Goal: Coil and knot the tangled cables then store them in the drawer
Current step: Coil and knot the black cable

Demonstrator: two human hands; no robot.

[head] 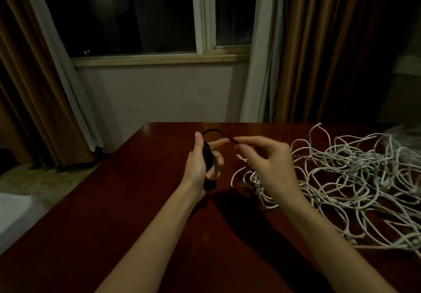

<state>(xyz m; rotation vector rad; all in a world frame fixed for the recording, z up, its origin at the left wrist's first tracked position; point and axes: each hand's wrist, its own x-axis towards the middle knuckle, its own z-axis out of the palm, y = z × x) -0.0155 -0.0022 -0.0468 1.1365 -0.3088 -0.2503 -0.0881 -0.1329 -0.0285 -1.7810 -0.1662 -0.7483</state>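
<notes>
Early stage, by appearance: the left hand [200, 165] grips a nearly coiled black cable [208, 156] above the table [114, 213], the right hand [266, 156] pinches its free end, white cables [341, 178] lie tangled beside, no drawer in view.

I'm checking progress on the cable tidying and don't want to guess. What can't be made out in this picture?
- Black cable: how many turns it is coiled in, hidden by the left hand and the dim light.
- Its free end: pinched by the right hand, tip too small to identify.
- White cables: tangle cut off by the right edge, so their number is unclear.
- Drawer: none shows in the head view.
</notes>
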